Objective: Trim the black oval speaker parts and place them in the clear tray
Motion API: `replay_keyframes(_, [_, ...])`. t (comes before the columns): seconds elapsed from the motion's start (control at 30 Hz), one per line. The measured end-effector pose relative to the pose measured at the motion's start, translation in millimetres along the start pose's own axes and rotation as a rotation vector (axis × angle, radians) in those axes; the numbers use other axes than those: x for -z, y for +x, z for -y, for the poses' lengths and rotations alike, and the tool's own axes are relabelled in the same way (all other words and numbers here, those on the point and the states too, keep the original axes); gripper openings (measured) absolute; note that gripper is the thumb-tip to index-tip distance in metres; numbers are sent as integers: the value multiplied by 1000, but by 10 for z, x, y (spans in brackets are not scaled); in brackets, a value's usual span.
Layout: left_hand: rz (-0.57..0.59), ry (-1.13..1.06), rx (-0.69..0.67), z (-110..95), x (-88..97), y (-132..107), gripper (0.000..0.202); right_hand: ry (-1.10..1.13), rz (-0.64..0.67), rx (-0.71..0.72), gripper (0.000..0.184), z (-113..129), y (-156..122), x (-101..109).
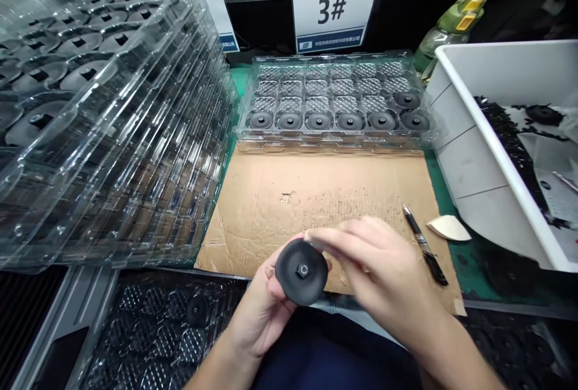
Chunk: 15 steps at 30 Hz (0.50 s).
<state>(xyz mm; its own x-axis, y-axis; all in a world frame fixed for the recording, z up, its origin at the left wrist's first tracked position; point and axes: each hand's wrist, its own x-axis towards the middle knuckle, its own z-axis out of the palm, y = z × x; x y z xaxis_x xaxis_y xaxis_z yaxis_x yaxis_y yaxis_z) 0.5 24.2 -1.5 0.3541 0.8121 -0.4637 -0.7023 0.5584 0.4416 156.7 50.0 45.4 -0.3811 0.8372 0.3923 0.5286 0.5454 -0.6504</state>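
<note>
A round black plastic disc (291, 281) with a raised hub at its centre faces up, low in the middle of the view. My left hand (259, 318) grips it from the left and below, fingers wrapped behind its rim. At the disc's upper right edge is my right hand (374, 257), slightly blurred, its thumb and fingers pinched together. Whatever lies between those fingertips is too small to make out. Under both hands lies a brown cardboard sheet (253, 197) with dark scraps on it.
A tall stack of clear trays (180, 137) with black discs stands left. Behind the cardboard is a clear tray (334, 137) partly filled with discs. On the right are a pen (422, 239), a cream wedge-shaped pad (448, 227), a white bin (497, 179) and a green-capped bottle (451, 26).
</note>
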Motion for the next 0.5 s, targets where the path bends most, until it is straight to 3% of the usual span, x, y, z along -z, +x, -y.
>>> replay_keyframes(0.17, [-37, 7, 9, -6, -20, 39, 47, 178, -29, -23, 31, -126, -76, -84])
replay_keyframes(0.33, [-14, -28, 0, -12, 50, 50, 53, 364, -30, -462, 19, -638, -174, -267])
replay_keyframes(0.5, [77, -103, 1, -30, 38, 29, 47, 320, -12, -493, 22, -909, -403, -676])
